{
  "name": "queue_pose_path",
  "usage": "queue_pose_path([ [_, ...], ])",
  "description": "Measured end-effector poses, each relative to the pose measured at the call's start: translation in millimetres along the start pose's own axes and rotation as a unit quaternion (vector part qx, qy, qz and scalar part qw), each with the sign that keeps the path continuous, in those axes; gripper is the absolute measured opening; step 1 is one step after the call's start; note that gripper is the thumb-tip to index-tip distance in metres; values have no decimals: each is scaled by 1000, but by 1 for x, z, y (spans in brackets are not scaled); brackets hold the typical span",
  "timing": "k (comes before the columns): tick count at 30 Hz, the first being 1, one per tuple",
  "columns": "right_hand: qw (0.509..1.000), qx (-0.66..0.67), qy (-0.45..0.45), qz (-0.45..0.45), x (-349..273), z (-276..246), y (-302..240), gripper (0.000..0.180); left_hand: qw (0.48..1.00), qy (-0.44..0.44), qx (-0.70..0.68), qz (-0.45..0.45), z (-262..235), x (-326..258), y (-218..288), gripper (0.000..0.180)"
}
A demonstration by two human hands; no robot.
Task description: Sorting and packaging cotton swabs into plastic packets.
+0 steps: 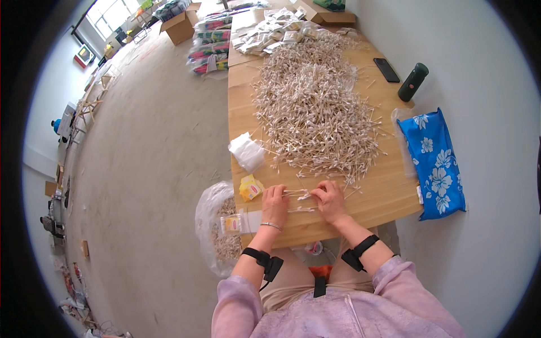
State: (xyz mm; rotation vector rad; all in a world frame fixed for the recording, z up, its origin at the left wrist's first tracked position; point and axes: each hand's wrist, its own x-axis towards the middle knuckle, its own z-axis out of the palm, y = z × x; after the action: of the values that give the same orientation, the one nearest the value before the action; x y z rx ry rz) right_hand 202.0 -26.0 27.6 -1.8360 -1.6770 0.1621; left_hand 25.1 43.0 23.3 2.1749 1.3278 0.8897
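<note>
A big heap of wooden cotton swabs [315,107] covers the middle of a long wooden table [389,191]. At its near edge my left hand [274,204] and my right hand [330,201] pinch a small bundle of cotton swabs [297,194] between their fingertips, one hand at each end. A second small bundle of swabs [302,210] lies on the table just below. A stack of clear little bags [247,151] and yellow labelled packets [250,187] lie left of my left hand.
A clear plastic bag of filled packets [217,236] hangs at the table's left front corner. A blue flowered pouch [435,163], a dark green bottle [413,81] and a black phone [386,70] lie at the right. Packets and cardboard boxes [180,27] sit at the far end.
</note>
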Motion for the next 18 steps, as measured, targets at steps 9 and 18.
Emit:
queue_pose_path([
  [9, 999, 49, -7, -23, -1, 3, -1, 10, 999, -36, -18, -7, 2, 7, 1, 5],
  [18, 991, 133, 26, 6, 5, 6, -15, 15, 999, -16, -28, 6, -3, -20, 18, 27],
])
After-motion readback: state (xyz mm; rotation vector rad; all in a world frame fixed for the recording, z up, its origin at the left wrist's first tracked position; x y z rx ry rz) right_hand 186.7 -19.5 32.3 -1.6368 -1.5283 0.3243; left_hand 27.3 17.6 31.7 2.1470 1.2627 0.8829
